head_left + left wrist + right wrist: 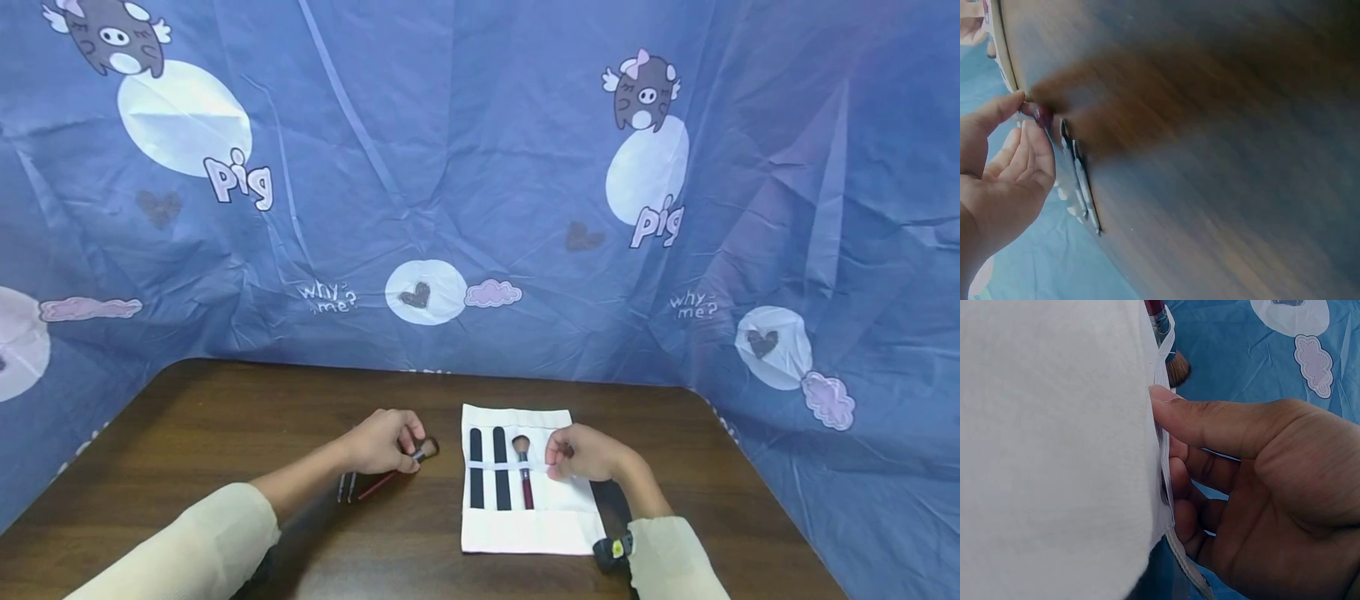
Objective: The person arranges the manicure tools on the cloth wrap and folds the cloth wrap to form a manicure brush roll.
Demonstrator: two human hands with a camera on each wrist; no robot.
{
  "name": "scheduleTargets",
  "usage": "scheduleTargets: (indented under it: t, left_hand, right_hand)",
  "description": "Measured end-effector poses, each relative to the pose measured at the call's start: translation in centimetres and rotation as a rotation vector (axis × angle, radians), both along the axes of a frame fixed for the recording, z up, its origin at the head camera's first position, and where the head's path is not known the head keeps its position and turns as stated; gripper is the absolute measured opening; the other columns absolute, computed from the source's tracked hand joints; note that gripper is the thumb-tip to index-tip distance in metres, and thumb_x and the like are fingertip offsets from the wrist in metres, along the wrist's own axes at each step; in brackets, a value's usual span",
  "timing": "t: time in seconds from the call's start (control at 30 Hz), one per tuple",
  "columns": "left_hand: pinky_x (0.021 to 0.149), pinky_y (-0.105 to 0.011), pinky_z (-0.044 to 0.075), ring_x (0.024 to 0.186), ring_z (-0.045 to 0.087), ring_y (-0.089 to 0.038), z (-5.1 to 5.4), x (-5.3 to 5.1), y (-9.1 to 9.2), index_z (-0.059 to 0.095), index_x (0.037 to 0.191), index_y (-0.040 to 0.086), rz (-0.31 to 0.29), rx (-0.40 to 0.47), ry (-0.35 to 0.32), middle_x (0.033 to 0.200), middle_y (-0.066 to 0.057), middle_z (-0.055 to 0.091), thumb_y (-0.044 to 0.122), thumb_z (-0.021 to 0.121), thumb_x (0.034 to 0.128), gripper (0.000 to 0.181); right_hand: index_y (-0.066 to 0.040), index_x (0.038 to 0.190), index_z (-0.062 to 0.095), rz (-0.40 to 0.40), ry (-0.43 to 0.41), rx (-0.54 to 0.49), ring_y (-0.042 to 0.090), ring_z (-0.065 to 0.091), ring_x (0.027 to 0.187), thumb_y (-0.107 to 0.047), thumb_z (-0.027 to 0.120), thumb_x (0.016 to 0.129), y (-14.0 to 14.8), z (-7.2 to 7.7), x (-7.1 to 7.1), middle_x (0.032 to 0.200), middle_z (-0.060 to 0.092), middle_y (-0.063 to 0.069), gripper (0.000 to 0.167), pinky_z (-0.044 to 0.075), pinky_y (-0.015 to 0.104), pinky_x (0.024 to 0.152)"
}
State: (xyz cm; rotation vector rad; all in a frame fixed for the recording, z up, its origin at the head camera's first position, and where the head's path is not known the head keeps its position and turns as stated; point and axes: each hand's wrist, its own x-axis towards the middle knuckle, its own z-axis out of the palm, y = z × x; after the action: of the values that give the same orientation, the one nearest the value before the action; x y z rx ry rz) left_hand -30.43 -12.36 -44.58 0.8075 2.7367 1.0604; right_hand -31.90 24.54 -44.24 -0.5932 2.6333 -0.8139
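The left hand [381,442] pinches a makeup brush [426,450] with a red handle, left of the white cloth holder [532,533]; in the left wrist view the thumb and fingers [1007,169] close on it. Two thin metal tools [1079,175] lie beside that hand. At the holder's right part, the right hand [588,454] holds the elastic band [1165,431] between thumb and fingers, seen in the right wrist view. Under the band sit two black strips [477,479] and another red-handled brush [527,487].
A brown wooden table [247,417] carries everything. A blue printed curtain [450,208] hangs behind it and at both sides. A dark strap with a yellow-green mark [617,548] is at the right wrist, near the holder's lower right corner.
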Motion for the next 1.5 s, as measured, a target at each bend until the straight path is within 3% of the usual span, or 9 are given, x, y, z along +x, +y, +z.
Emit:
scheduleTargets:
  t: [0.23,0.63,0.93,1.23,1.5]
  left_hand:
    - [0.072,-0.025,0.051,0.074,0.061,-0.007,0.5,-0.1,0.4,0.073,0.094,0.003,-0.045,-0.045,0.02,0.078,0.005,0.068,0.006,0.085,0.0765,0.022]
    - [0.074,-0.026,0.052,0.073,0.061,-0.006,1.0,-1.2,1.6,0.075,0.095,0.001,-0.078,0.032,0.028,0.076,0.006,0.068,0.006,0.082,0.0788,0.018]
    - [0.085,-0.037,0.055,0.081,0.065,-0.011,1.4,-2.3,3.4,0.075,0.101,-0.001,-0.051,0.07,0.014,0.082,0.003,0.069,0.007,0.081,0.0821,0.021]
    - [0.073,-0.028,0.05,0.08,0.061,-0.012,1.8,-3.4,5.7,0.075,0.104,-0.002,0.019,0.17,-0.084,0.084,-0.001,0.069,0.001,0.078,0.0838,0.021]
    - [0.071,-0.026,0.052,0.082,0.061,-0.012,1.6,-4.4,8.4,0.075,0.105,-0.001,0.093,0.243,-0.134,0.086,-0.001,0.069,0.004,0.079,0.0845,0.022]
  right_hand:
    - [-0.012,0.087,0.066,0.004,0.008,0.001,0.017,0.054,0.076,-0.003,0.079,0.087,-0.1,0.1,0.0,0.077,0.058,-0.001,0.016,0.043,0.034,0.071]
    - [-0.012,0.086,0.066,0.017,0.019,-0.002,0.015,0.053,0.074,-0.003,0.079,0.087,0.1,-0.1,-0.1,0.076,0.057,-0.002,0.016,0.043,0.031,0.068]
    - [-0.013,0.086,0.066,0.004,0.018,0.007,0.016,0.054,0.074,-0.003,0.079,0.087,0.1,-0.2,0.0,0.076,0.058,-0.002,0.017,0.043,0.032,0.069]
    - [-0.013,0.086,0.066,0.0,0.012,0.003,0.017,0.054,0.074,-0.001,0.079,0.087,0.0,0.0,0.0,0.076,0.058,-0.001,0.017,0.043,0.034,0.07]
    - [-0.012,0.086,0.066,-0.002,0.007,-0.002,0.016,0.054,0.074,0.0,0.079,0.086,-0.1,0.0,0.0,0.075,0.058,-0.001,0.017,0.043,0.032,0.069]
